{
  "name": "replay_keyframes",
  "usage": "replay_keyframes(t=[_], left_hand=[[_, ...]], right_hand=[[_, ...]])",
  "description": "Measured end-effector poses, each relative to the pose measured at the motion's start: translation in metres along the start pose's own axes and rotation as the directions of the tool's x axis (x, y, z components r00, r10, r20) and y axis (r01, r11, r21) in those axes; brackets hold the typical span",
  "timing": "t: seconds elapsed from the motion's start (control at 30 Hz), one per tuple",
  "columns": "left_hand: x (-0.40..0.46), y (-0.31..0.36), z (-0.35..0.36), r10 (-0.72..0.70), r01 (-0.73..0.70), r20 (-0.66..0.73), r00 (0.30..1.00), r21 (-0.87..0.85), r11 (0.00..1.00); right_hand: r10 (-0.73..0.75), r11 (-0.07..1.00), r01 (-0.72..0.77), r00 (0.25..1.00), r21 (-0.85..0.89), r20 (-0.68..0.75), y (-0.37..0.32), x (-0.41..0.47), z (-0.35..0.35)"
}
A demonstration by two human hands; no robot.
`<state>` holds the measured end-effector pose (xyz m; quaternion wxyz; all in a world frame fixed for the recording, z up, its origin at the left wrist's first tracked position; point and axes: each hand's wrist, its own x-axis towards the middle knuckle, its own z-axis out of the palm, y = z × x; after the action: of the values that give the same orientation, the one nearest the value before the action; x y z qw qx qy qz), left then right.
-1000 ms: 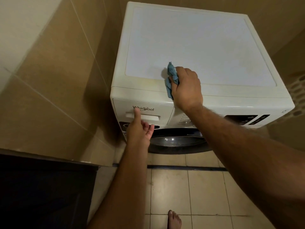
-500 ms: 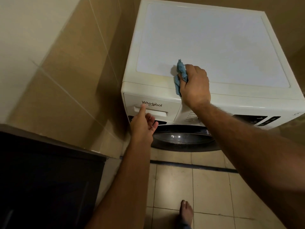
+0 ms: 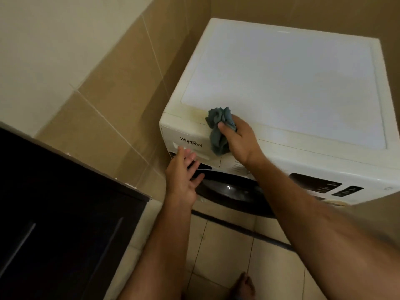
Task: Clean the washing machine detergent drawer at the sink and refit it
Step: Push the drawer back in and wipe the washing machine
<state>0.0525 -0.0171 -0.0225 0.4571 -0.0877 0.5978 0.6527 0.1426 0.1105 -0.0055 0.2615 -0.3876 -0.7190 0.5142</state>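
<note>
Now left hand opened flat, index no longer poking, fingertips at handle recess of detergent drawer, shut flush at front-left corner of washing machine. Right hand still gripping blue cloth on front edge. Likely refit done, or pull pending.

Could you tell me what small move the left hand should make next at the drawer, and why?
Probably hook the fingertips into the recessed grip and pull. The white detergent drawer sits shut, flush in the cream front-loading washing machine. The left hand is open, fingers straight, index tip at the grip, gripping nothing. The right hand holds a crumpled blue-grey cloth on the machine's front edge.
</note>
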Motion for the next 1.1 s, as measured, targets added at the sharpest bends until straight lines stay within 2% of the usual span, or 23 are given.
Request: replay_keyframes(t=[0.03,0.17,0.23,0.27,0.47,0.57,0.67,0.73,0.77,0.83,0.9,0.93,1.0,1.1], left_hand=[[-0.002,0.001,0.001,0.033,-0.033,-0.002,0.999,-0.051,0.998],[0.000,0.014,0.005,0.168,-0.149,0.071,0.983,-0.226,0.963],[0.008,0.021,0.007,0.220,-0.191,0.126,0.967,-0.209,0.959],[0.014,0.024,0.009,0.229,-0.202,0.137,0.964,-0.190,0.961],[0.039,0.042,0.025,0.242,-0.232,0.088,0.966,-0.107,0.967],[0.040,0.045,0.033,0.266,-0.263,0.029,0.964,-0.082,0.961],[0.042,0.046,0.033,0.334,-0.336,-0.039,0.942,-0.064,0.940],[0.041,0.046,0.032,0.355,-0.357,-0.037,0.934,-0.102,0.928],[0.040,0.044,0.032,0.364,-0.366,-0.039,0.931,-0.133,0.921],[0.038,0.042,0.032,0.399,-0.411,-0.104,0.911,-0.153,0.899],[0.039,0.039,0.033,0.516,-0.533,-0.231,0.825,-0.013,0.846],[0.041,0.037,0.033,0.580,-0.586,-0.264,0.771,0.062,0.808],[0.045,0.032,0.036,0.664,-0.644,-0.210,0.718,0.163,0.748],[0.059,0.020,0.045,0.705,-0.642,-0.085,0.704,0.348,0.683]], right_hand=[[0.037,0.995,-0.039,0.999,0.091,0.030,-0.002,-0.008,0.006],[0.048,0.958,-0.075,0.994,0.276,0.102,-0.017,-0.027,0.040],[0.071,0.905,-0.125,0.987,0.406,0.147,-0.026,-0.023,0.051],[0.071,0.901,-0.128,0.986,0.414,0.150,-0.028,-0.018,0.053],[-0.039,0.978,0.020,0.995,0.207,0.092,-0.042,0.032,0.046],[-0.083,0.996,0.086,0.990,-0.028,0.112,-0.051,0.057,0.042],[-0.153,0.942,0.149,0.988,-0.301,0.010,-0.056,0.073,0.035],[-0.267,0.892,0.223,0.962,-0.393,-0.058,-0.057,0.071,0.029],[-0.331,0.860,0.290,0.943,-0.419,-0.027,-0.056,0.067,0.029],[-0.388,0.765,0.424,0.904,-0.485,0.177,-0.045,0.067,0.036],[-0.275,0.654,0.487,0.866,-0.579,0.417,-0.027,0.072,0.046],[-0.212,0.618,0.505,0.845,-0.603,0.491,-0.018,0.075,0.049],[-0.179,0.608,0.540,0.808,-0.582,0.562,-0.006,0.081,0.049],[-0.244,0.701,0.569,0.758,-0.430,0.605,-0.003,0.088,0.032]])
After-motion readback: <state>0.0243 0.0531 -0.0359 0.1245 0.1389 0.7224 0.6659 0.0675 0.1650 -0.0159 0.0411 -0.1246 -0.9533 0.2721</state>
